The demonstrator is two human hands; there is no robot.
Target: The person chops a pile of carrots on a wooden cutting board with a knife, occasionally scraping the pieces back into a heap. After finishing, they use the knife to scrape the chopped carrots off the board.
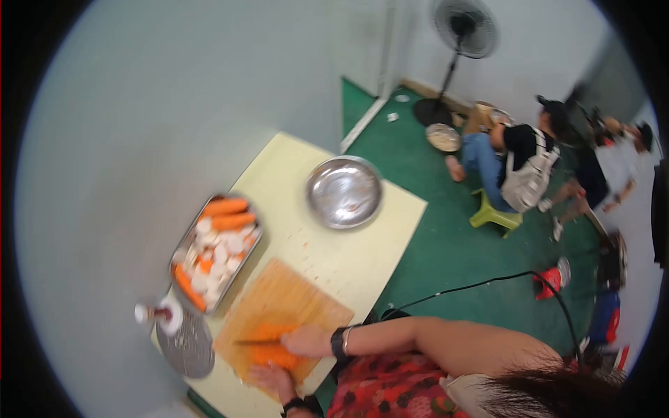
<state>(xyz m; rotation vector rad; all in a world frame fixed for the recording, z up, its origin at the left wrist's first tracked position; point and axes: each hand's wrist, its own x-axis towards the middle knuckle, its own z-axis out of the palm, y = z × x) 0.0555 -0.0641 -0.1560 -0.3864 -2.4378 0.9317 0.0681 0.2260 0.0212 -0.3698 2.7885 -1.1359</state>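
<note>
My right hand (pixel 305 341) is closed round a knife (pixel 258 342), whose dark blade lies over chopped orange carrot (pixel 277 357) on a wooden cutting board (pixel 296 291). Just below, at the board's lower edge, my left hand (pixel 273 380) rests by the carrot pieces with its fingers apart. Slight blur hides the exact fingertip contact. Left of the board, a metal tray (pixel 249 268) holds whole carrots (pixel 226 207) and pale cut pieces (pixel 219 254).
A round metal bowl (pixel 344 191) stands on the pale yellow table (pixel 282 164). A grey disc-shaped tool (pixel 187 346) lies at the left edge. Beyond are a standing fan (pixel 465 26), a seated person (pixel 526 157), another person (pixel 617 167) and a black cable (pixel 481 283).
</note>
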